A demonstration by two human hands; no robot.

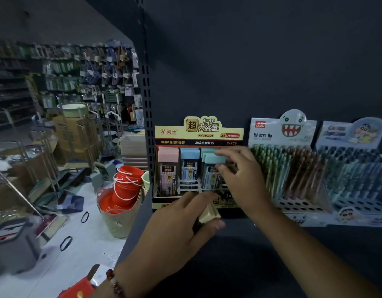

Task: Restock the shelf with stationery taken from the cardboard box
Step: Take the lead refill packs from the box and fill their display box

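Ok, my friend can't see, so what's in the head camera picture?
A person's right hand slots a teal-capped lead case into a yellow display box on a dark shelf. Their left hand holds a cream-capped case. Two pen displays stand to the right.

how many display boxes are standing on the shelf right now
3: the lead box at left, the ghost pen box in the middle, the cartoon pen box at right. More may sit off-frame.
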